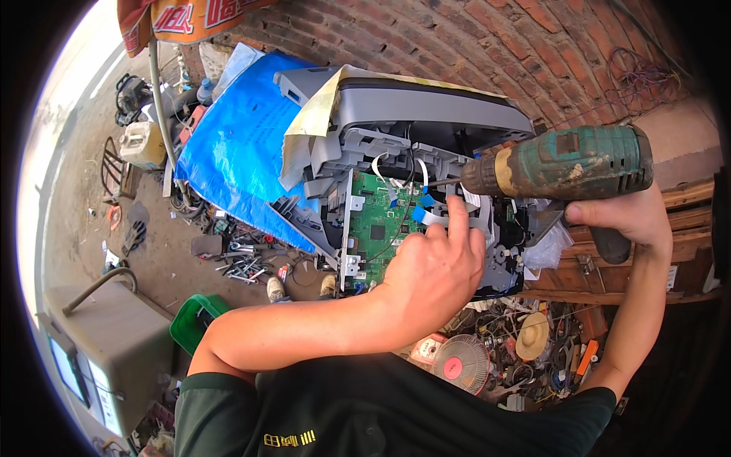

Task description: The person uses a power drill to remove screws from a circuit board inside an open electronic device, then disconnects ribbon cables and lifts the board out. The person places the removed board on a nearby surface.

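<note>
My right hand point(620, 217) is wrapped round the handle of a worn green power drill point(571, 161). The drill lies sideways with its bit point(444, 182) pointing left, above an opened grey printer point(434, 114). A green circuit board point(377, 228) sits exposed in the printer. White ribbon cables with blue ends point(428, 216) stand loose over the board's right side. My left hand point(438, 263) reaches across the printer, its index finger stretched up just below the drill bit, beside the ribbon cables. Its other fingers are curled, their tips and the thumb mostly hidden; I see nothing held.
Blue sheeting point(240, 145) lies left of the printer, under its edge. A brick wall point(457, 46) rises behind. Loose tools point(245, 260) and a green bin point(196, 320) are on the ground at left. A round fan point(461, 364) and clutter lie at lower right, below wooden boards point(647, 255).
</note>
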`<state>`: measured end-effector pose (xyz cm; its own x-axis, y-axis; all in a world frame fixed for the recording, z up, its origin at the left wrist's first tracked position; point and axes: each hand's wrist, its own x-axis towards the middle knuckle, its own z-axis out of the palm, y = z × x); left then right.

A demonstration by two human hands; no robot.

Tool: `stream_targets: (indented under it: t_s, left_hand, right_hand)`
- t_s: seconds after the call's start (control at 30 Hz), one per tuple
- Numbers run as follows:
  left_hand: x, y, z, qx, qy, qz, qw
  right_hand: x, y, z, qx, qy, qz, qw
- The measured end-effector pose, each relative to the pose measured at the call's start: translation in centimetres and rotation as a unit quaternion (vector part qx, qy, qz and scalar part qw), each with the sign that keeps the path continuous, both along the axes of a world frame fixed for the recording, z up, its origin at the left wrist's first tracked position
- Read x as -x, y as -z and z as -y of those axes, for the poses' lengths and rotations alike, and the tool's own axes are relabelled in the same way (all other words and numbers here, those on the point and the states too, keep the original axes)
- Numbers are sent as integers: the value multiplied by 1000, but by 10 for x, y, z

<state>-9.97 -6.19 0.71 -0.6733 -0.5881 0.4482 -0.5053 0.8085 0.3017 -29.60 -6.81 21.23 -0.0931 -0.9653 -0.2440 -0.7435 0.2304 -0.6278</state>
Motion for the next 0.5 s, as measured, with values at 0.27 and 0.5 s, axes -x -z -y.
stream_targets:
  t_s: [0.27,0.5]
  left_hand:
    - [0,2,3,5,-1,-10,1000]
    - [3,3,2,3,-8,-6,1000]
  right_hand:
    - [-17,-8,4,-51,31,-57,997]
    - [-15,-15,23,-28,-192,-125,973]
